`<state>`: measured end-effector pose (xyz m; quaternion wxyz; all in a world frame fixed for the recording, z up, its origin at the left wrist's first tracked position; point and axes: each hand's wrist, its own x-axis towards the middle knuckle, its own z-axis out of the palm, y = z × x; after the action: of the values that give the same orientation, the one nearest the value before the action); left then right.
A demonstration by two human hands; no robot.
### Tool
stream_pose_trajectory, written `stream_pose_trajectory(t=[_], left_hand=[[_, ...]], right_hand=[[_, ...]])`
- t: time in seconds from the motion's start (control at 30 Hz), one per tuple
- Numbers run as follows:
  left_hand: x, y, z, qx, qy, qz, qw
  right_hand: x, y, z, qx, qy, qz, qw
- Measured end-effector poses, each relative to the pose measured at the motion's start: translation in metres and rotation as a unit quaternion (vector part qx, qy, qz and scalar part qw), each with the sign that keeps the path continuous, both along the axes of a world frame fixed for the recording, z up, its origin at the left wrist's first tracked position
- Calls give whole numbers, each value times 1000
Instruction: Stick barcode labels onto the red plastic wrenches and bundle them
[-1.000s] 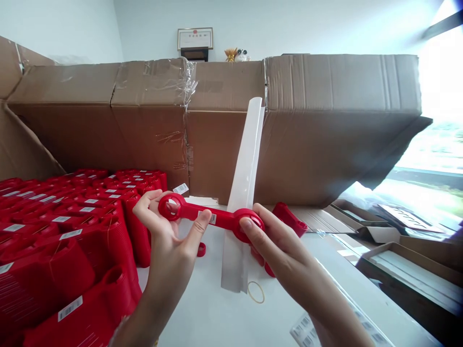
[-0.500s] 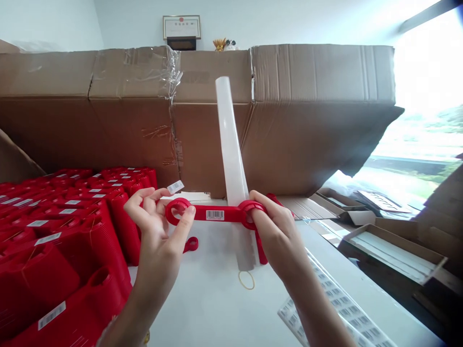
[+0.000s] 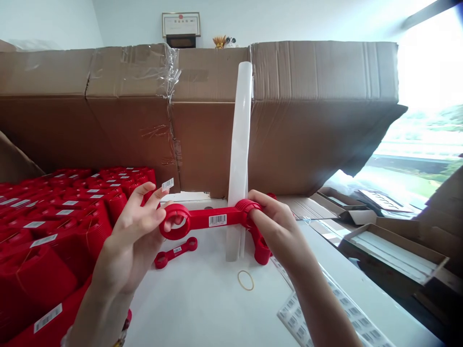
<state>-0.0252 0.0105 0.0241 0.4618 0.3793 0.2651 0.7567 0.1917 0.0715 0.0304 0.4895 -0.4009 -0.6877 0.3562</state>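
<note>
A red plastic bar with a ring at each end (image 3: 200, 219) is held level above the table, a barcode label on its middle. Its right end shows stacked ridges. My left hand (image 3: 135, 231) has its fingers at the left ring, one fingertip showing through it. A small barcode sticker (image 3: 168, 184) clings to a raised fingertip of that hand. My right hand (image 3: 277, 224) is closed around the right ring. Behind the bar a curled white strip (image 3: 240, 130) stands upright; what supports it is hidden. Another red ringed bar (image 3: 177, 251) with a label lies below.
Bundled red pieces (image 3: 47, 255) with barcode labels crowd the left side. A rubber band (image 3: 246, 280) and barcode sticker sheets (image 3: 300, 318) lie on the white table (image 3: 188, 308). More red pieces (image 3: 262, 250) sit by my right hand. Large cardboard (image 3: 307, 130) stands behind; an open box (image 3: 394, 253) is right.
My left hand has shifted left and turned, its thumb moving off the ring's front. The bar has tilted, showing its ridged edge. The white strip has swung to the right and more upright.
</note>
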Motion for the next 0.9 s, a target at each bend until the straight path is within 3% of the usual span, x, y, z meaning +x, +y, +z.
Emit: stream_pose_trajectory(t=[0.23, 0.3, 0.4, 0.47, 0.57, 0.63, 0.7, 0.77, 0.83, 0.9], left_hand=[[-12, 0, -7, 27, 114, -87, 989], [-12, 2, -7, 34, 123, -85, 988], [-7, 9, -5, 6, 109, -9, 994], [0, 11, -1, 5, 121, 74, 990], [13, 3, 5, 27, 181, 257, 949], [20, -8, 7, 19, 216, 336, 917], [25, -20, 7, -14, 257, 327, 909], [29, -28, 4, -57, 312, 267, 910], [33, -30, 0, -95, 347, 216, 907], [38, -29, -2, -103, 357, 207, 905]], right_hand=[[8, 2, 3, -7, -6, 16, 1000], [8, 1, 3, -16, -14, 16, 1000], [6, -3, 2, -31, -30, -4, 999], [3, -6, 1, -29, -38, -29, 998], [0, -9, -3, -10, -48, -62, 997], [-1, -9, -6, 4, -54, -73, 996], [-3, -9, -7, 13, -57, -77, 995], [-4, -9, -7, 21, -58, -77, 995], [-5, -11, -6, 28, -61, -76, 995], [-6, -13, -6, 41, -66, -76, 994]])
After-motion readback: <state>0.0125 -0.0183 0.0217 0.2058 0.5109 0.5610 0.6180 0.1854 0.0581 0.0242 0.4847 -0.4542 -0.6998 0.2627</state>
